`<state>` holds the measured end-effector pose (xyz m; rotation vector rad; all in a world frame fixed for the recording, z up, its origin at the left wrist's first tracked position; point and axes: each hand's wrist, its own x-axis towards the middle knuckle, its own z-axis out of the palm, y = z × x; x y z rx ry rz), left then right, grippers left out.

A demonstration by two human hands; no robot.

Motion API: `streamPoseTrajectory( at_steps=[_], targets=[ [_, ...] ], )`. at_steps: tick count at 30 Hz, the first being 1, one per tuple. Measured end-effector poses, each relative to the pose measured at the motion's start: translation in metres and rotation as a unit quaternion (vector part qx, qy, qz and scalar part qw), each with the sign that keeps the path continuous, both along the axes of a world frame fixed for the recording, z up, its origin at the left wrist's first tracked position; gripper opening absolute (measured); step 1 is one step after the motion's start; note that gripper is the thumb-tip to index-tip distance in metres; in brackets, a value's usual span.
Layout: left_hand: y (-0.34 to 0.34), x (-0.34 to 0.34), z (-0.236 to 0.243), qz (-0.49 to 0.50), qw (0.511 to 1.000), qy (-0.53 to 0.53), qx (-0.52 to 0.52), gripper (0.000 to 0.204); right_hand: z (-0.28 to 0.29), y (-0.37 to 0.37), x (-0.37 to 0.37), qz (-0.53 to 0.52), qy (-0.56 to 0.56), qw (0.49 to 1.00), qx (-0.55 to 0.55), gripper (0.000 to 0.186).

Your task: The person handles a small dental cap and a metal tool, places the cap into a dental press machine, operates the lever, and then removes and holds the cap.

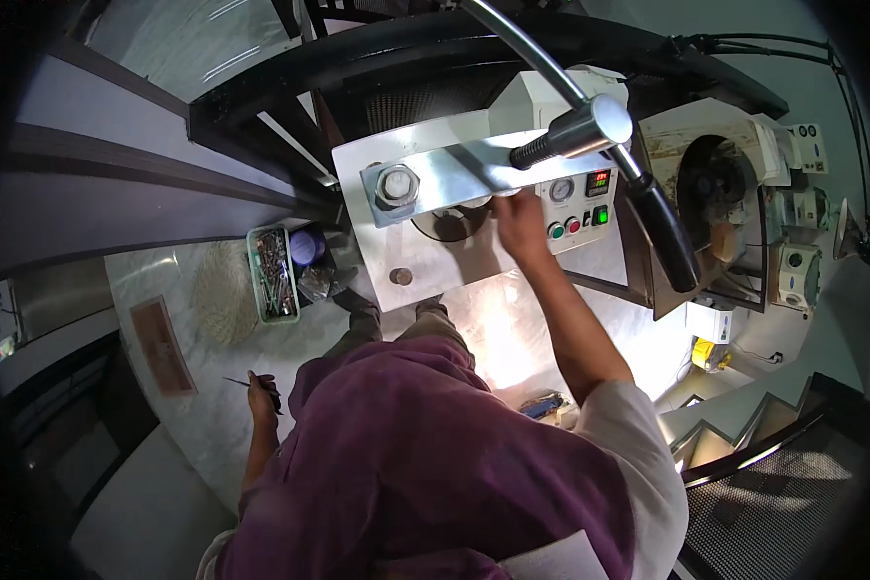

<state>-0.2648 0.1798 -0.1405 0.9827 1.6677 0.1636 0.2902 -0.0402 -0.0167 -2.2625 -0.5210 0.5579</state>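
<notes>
Head view: your right hand touches the press's steel plate, grip unclear; your left hand holds a thin tool.

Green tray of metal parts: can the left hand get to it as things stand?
Probably yes, with a stretch. The left hand hangs low at the person's side, holding a thin tool; the green tray sits on the floor ahead of it, nothing visibly between.

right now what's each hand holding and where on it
The left hand holds a thin dark tool near one end, tip sticking out. The right hand rests on the machine; no clear hold shows.
</notes>
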Motion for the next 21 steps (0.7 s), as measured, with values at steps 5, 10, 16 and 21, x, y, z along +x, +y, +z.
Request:
streamPoseTrajectory(
  at_steps=[5, 10, 16, 21],
  targets=[
    [0.008, 0.015, 0.005, -0.042, 0.999, -0.012, 0.007, 0.062, 0.053, -0.04, -0.041, -0.198, 0.182, 0.881, 0.389, 0.031],
    [0.001, 0.092, 0.052, -0.132, 0.982, -0.057, 0.121, 0.059, 0.076, -0.039, -0.07, -0.181, 0.28, 0.823, 0.459, 0.037],
    [-0.056, 0.197, 0.14, -0.199, 0.933, -0.231, 0.191, 0.058, 0.095, -0.012, -0.113, -0.14, 0.462, 0.719, 0.499, 0.037],
    [-0.118, 0.266, 0.226, -0.174, 0.872, -0.45, 0.085, 0.051, 0.09, 0.013, -0.16, -0.011, 0.593, 0.683, 0.426, 0.032]
  ],
)
